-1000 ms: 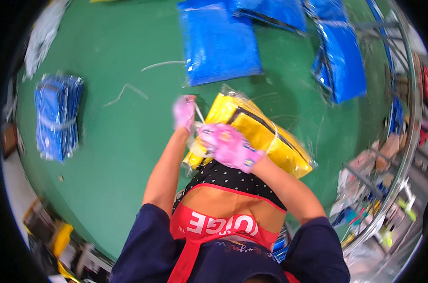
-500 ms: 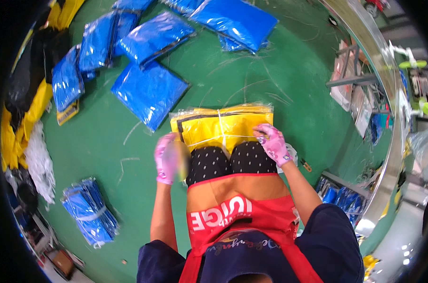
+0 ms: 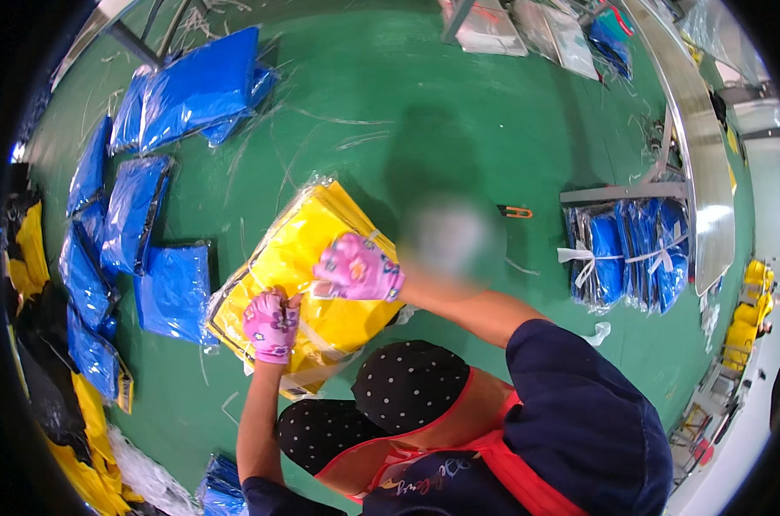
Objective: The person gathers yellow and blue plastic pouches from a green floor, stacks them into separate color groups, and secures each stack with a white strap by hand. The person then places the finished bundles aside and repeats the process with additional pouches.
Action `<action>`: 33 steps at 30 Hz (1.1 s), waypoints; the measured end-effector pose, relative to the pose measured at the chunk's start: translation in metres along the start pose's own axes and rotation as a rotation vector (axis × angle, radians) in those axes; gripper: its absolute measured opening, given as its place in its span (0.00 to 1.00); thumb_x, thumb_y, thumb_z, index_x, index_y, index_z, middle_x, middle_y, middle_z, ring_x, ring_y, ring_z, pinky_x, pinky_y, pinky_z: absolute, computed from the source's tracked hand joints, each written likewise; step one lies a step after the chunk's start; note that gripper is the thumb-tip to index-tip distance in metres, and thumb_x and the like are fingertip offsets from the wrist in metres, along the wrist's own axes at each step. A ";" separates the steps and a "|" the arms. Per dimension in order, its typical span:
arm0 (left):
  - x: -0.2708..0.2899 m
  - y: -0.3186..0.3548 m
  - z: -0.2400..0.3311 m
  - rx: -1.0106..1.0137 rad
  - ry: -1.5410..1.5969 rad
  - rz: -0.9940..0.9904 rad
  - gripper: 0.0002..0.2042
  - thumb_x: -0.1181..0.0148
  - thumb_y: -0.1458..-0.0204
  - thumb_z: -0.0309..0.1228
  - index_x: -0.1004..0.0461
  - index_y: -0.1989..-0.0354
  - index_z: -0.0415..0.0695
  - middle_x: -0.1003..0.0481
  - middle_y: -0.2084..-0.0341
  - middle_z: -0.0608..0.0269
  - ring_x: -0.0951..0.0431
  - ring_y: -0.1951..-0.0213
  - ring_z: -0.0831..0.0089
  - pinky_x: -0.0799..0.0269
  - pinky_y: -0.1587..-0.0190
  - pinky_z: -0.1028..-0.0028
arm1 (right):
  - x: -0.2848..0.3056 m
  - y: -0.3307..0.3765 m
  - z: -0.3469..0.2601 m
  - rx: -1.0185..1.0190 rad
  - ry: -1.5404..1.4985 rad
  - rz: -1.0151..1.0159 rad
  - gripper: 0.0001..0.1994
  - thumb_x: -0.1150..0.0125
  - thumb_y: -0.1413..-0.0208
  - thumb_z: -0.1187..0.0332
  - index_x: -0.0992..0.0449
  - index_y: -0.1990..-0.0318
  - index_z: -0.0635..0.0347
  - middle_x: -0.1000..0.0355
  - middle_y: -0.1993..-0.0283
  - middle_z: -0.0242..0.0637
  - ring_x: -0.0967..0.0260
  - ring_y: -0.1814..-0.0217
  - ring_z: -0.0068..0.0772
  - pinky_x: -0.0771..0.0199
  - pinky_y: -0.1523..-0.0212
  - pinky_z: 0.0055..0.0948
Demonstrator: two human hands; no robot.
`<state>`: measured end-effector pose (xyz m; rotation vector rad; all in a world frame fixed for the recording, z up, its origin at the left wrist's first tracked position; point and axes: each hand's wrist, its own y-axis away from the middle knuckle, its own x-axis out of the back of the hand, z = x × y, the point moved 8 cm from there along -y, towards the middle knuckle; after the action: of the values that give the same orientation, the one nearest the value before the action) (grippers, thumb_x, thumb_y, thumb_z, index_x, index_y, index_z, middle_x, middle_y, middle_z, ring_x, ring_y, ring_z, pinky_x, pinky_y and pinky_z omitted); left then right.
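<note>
A bundle of flat yellow packages in clear plastic [image 3: 342,322] lies at a slant on the green floor, just beyond my knees. Pale strapping crosses it. My left hand [image 3: 272,327], in a pink flowered glove, rests on the bundle's near left part. Its fingers are curled and the thumb points right; what they grip is hidden. My right hand [image 3: 358,268], gloved alike, lies over the bundle's middle with closed fingers. A bit of white strap [image 3: 323,290] shows at its fingertips.
Blue plastic-wrapped packages [image 3: 173,288] lie scattered on the left. Tied blue bundles [image 3: 609,249] stand at right beside a metal frame [image 3: 622,193]. An orange-handled tool [image 3: 517,211] lies beyond my right forearm, near a blurred white round shape [image 3: 450,236]. Black and yellow material [image 3: 54,344] is piled far left.
My view has turned to the right. The yellow bundle now appears slanted. Both hands have moved from its near side edges onto its top, closer together.
</note>
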<state>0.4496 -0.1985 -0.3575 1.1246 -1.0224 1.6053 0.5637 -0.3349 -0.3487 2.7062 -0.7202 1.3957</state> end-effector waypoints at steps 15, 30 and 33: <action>0.012 -0.082 0.001 0.154 0.326 -0.231 0.36 0.48 0.50 0.50 0.46 0.39 0.36 0.42 0.42 0.41 0.45 0.39 0.47 0.52 0.37 0.61 | 0.063 0.284 0.281 -0.785 0.705 -0.209 0.19 0.61 0.45 0.74 0.39 0.44 0.64 0.39 0.46 0.50 0.38 0.46 0.50 0.36 0.47 0.40; 0.018 0.261 -0.118 1.132 1.125 -0.154 0.19 0.35 0.53 0.37 0.29 0.56 0.39 0.24 0.65 0.63 0.26 0.59 0.75 0.32 0.54 0.77 | 0.032 0.047 -0.016 -0.685 -1.165 -0.075 0.21 0.60 0.37 0.54 0.34 0.48 0.62 0.43 0.76 0.20 0.53 0.80 0.09 0.54 0.82 0.11; 0.042 0.274 -0.113 1.252 1.496 0.184 0.10 0.39 0.50 0.34 0.28 0.65 0.42 0.26 0.73 0.66 0.26 0.69 0.78 0.29 0.64 0.78 | -0.046 0.036 -0.121 -0.633 -1.296 -0.810 0.21 0.61 0.37 0.53 0.32 0.50 0.60 0.45 0.77 0.20 0.52 0.81 0.11 0.52 0.82 0.12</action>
<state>0.1550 -0.1532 -0.3797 0.1328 1.0036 2.5001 0.4337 -0.3224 -0.3189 2.4821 0.0717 -0.7094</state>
